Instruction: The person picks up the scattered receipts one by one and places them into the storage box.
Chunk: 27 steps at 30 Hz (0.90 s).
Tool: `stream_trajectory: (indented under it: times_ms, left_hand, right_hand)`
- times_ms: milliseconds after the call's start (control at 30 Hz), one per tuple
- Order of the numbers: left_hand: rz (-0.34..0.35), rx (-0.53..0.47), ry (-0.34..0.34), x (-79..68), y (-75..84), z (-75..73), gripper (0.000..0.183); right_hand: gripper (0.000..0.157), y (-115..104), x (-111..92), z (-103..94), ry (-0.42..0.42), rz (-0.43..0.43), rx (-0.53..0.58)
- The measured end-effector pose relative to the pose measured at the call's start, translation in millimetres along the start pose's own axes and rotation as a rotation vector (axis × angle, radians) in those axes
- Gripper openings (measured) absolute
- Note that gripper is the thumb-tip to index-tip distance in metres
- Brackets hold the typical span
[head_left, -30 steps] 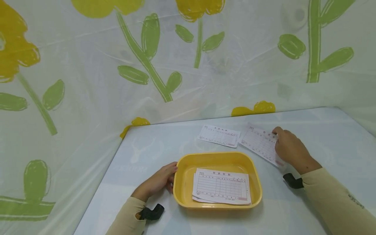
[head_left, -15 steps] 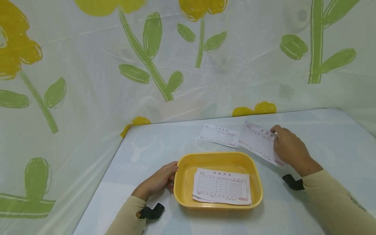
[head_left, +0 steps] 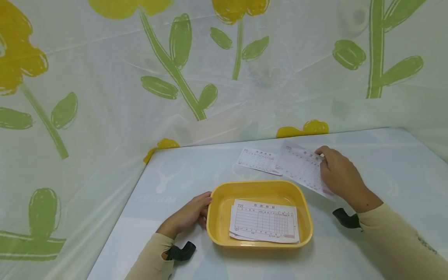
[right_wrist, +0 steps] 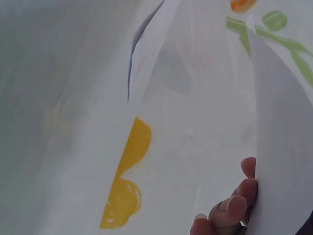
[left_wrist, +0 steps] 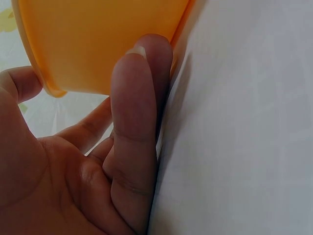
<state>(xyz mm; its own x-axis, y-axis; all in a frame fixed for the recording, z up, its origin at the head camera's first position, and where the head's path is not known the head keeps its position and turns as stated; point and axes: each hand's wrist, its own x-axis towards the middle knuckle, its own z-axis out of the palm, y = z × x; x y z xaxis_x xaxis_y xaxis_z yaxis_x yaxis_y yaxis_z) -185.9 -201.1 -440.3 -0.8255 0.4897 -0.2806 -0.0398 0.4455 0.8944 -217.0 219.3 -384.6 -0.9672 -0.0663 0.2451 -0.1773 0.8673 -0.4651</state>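
My right hand (head_left: pixel 341 173) pinches a printed receipt slip (head_left: pixel 297 165) by its right end, raised over the table behind the tray. In the right wrist view the slip's pale back (right_wrist: pixel 283 127) covers part of the fingers (right_wrist: pixel 230 210). Another receipt slip (head_left: pixel 257 159) lies flat on the table, partly overlapped by the held one in the head view. My left hand (head_left: pixel 187 216) holds the left side of a yellow plastic tray (head_left: pixel 218 217), one digit on the rim and others against the lower wall (left_wrist: pixel 98 44). Inside the tray lies a small stack of receipt slips (head_left: pixel 264 221).
A pale table (head_left: pixel 157 217) carries everything. Behind it hangs a white curtain (head_left: pixel 115 85) with yellow flowers and green stems, meeting the table's back edge. Black curved pieces (head_left: pixel 182 252) sit at both wrists, near the sleeves.
My right hand has lifted the receipt slip and moved it left, so it now overlaps the other slip in view. The left hand and the tray stay in place.
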Motion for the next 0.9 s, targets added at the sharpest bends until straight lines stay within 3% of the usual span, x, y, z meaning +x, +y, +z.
stream_trajectory:
  times_ms: [533, 900]
  left_hand:
    - [-0.015, -0.012, -0.011, 1.1, -2.0, -0.7, 0.051]
    - [-0.011, -0.008, -0.004, 1.0, 0.0, -1.5, 0.052]
  right_hand:
    - [0.029, -26, -17, 6.5, 0.07, -0.162, 0.054]
    - [0.028, -42, -25, 11.2, 0.056, -0.231, 0.062]
